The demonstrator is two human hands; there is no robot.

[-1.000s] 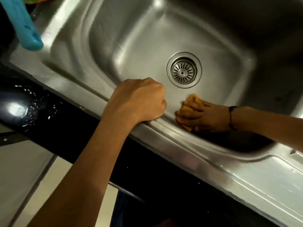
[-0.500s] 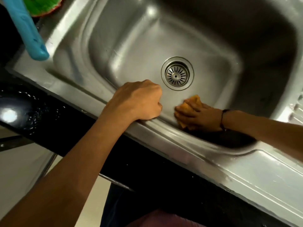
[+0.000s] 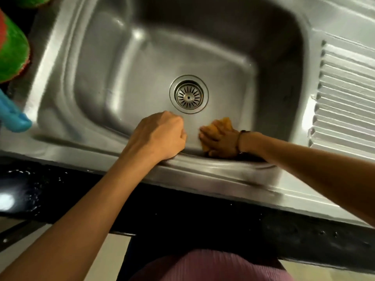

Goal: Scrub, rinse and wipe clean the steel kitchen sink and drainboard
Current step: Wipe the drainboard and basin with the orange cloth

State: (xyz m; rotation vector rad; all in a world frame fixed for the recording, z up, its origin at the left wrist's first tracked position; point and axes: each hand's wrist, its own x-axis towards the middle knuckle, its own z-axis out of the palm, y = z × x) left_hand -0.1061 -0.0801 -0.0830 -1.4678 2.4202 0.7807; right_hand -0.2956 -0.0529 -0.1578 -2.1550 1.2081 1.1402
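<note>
Right hand [image 3: 220,138] pressing orange cloth [image 3: 222,124] inside steel sink [image 3: 113,82], left hand [image 3: 160,134] fisted on rim

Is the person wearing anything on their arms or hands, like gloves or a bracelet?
No gloves and no sleeves: both arms are bare as far up as the picture shows. The left hand wears nothing. By the right hand a thin dark band circles the wrist, like a cord bracelet.

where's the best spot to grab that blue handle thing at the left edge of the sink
Take the blue handle by its rounded free end, which overhangs the sink rim, coming in from the basin side with fingers wrapped across it. The rest runs off the left edge of the frame, so only that end is reachable in view. The left hand is nearer.
</note>
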